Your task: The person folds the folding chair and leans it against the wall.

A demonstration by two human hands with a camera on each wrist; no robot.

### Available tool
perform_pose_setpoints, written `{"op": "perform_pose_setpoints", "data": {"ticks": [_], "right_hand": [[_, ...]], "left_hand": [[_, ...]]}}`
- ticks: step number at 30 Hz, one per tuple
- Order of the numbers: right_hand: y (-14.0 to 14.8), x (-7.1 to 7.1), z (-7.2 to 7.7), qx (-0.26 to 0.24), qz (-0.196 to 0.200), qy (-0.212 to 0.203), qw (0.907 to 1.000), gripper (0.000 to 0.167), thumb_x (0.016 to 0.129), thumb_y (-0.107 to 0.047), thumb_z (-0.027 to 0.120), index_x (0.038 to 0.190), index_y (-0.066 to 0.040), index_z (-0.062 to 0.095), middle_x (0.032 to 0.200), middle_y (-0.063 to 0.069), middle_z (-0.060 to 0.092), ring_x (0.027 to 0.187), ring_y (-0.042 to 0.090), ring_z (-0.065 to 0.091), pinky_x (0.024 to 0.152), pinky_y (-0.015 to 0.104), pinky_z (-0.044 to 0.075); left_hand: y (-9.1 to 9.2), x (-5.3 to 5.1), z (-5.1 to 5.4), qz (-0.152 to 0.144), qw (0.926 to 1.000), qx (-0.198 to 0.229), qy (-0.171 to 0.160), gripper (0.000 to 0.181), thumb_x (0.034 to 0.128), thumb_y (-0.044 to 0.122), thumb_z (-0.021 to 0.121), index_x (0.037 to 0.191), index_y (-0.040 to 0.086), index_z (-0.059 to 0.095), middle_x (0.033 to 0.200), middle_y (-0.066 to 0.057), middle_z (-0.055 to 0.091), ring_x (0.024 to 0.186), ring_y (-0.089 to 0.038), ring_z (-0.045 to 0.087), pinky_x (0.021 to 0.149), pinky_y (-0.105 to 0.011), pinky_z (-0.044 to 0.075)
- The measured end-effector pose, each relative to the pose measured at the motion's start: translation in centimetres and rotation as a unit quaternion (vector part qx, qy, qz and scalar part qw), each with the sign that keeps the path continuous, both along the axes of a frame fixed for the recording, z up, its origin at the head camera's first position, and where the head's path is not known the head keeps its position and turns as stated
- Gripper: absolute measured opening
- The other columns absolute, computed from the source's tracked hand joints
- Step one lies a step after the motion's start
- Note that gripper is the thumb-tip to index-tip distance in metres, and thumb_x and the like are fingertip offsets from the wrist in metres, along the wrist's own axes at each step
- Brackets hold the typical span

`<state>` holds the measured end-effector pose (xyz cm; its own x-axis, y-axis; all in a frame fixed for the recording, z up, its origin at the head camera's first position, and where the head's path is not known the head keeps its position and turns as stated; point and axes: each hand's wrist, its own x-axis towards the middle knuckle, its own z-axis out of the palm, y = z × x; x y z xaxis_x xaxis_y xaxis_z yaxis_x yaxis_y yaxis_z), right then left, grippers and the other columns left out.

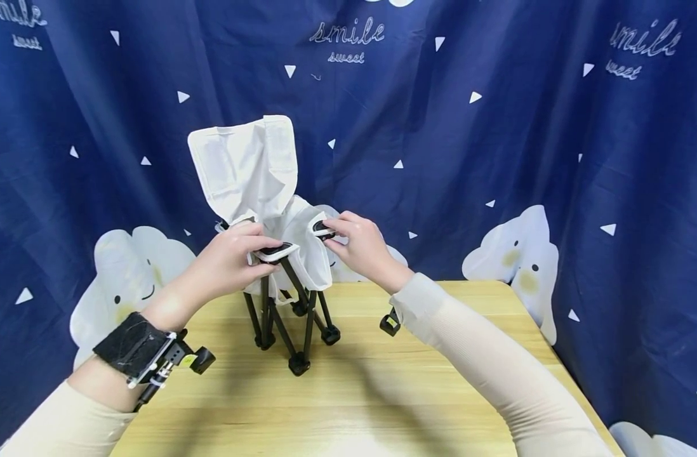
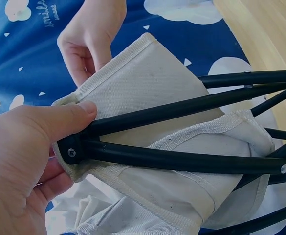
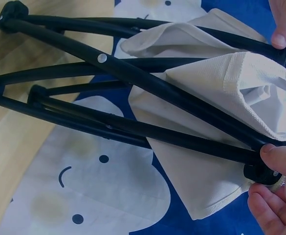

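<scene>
A small folding chair with white fabric (image 1: 248, 165) and black legs (image 1: 311, 324) stands partly folded on the table, its backrest upright. My left hand (image 1: 231, 257) pinches the black front corner joint (image 1: 275, 251) on the near left of the seat. The other front corner (image 1: 324, 230) is between the thumb and fingers of my right hand (image 1: 362, 247). In the left wrist view, the left thumb (image 2: 79, 115) lies on the joint where two black tubes meet. In the right wrist view, crossed tubes (image 3: 147, 83) lie close together and the seat fabric (image 3: 187, 171) sags in folds.
The chair's feet (image 1: 299, 363) rest on a light wooden table (image 1: 348, 406). Behind it hangs a dark blue curtain (image 1: 383, 114) with clouds and triangles. A wrist camera (image 1: 165, 362) is strapped to the left forearm, and another (image 1: 390, 322) shows beneath the right sleeve.
</scene>
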<state>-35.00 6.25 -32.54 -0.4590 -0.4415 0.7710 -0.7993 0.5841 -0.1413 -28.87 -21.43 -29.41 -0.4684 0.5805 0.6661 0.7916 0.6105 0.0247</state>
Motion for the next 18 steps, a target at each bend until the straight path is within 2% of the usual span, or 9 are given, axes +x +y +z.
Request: {"op": "perform_pose_setpoints", "data": {"ticks": [8,18], "right_hand": [[-0.1,-0.1,0.0,-0.002,-0.002,0.002,1.0,0.031,0.09,-0.007,0.088,0.119,0.0,0.082,0.098,0.012,0.075,0.083,0.024,0.073,0.077,0.041,0.063],[-0.1,0.0,0.3,0.001,0.003,0.004,1.0,0.032,0.09,-0.008,0.088,0.12,0.0,0.081,0.101,0.012,0.076,0.084,0.024,0.073,0.078,0.041,0.063]], "left_hand": [[0.4,-0.5,0.1,0.014,0.9997,-0.005,-0.017,0.036,0.0783,0.001,0.094,0.113,0.005,0.084,0.086,0.001,0.067,0.078,-0.016,0.054,0.068,-0.033,0.045],[1.3,-1.3,0.2,0.019,0.9995,-0.005,-0.023,0.035,0.0796,0.002,0.093,0.113,0.003,0.084,0.083,-0.001,0.061,0.074,-0.017,0.052,0.066,-0.034,0.044]]}}
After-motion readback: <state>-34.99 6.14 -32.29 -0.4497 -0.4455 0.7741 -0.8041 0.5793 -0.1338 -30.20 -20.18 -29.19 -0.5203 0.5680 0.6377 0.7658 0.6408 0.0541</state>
